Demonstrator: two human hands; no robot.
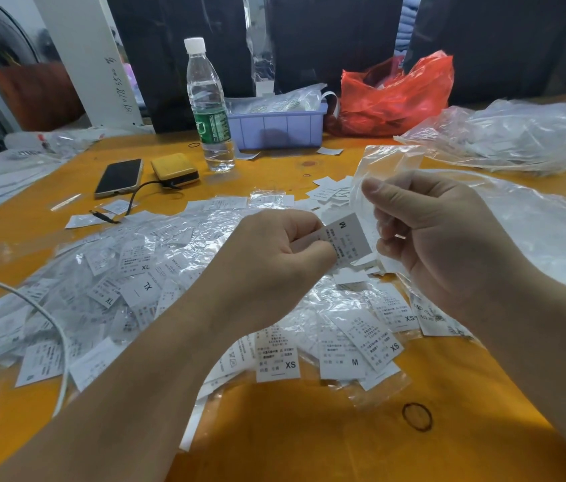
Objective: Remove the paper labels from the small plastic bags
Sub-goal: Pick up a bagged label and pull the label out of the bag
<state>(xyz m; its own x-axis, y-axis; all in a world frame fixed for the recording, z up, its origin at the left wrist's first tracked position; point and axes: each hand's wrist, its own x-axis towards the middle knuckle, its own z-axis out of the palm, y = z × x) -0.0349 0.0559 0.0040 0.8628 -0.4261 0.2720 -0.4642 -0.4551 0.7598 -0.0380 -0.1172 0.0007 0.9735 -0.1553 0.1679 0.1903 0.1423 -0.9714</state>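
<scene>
The person's left hand (274, 259) is pinching a small white paper label printed with a black M (349, 240) between thumb and curled fingers, holding it above the middle of the table. Just right of it, the right hand (441, 238) is gripping a small clear plastic bag (384, 165) with its fingers curled round the crumpled film, the bag's free end standing up and away from the hand. Label and bag are close together; whether they are touching cannot be told.

Below both hands, a wide heap of small clear plastic bags holding white size labels (156, 273) is lying across the orange wooden table (309, 440), with XL, XS and M showing on several. Loose white paper labels (330, 193) are lying in a small cluster just beyond the hands. A thin black rubber band (417, 416) is resting on the near right of the table, and a white cable (45, 318) is curving over the heap at the near left.

Farther off on the left, a dark smartphone (119, 177) is lying beside a yellow power bank (174, 169). Behind them a clear water bottle with a white cap and green wrapper (209, 106) is standing upright, next to a lilac plastic tray (276, 128). A red plastic bag (396, 95) is sitting at the far edge, and large crumpled clear plastic sheeting (518, 133) is spreading over the far right.
</scene>
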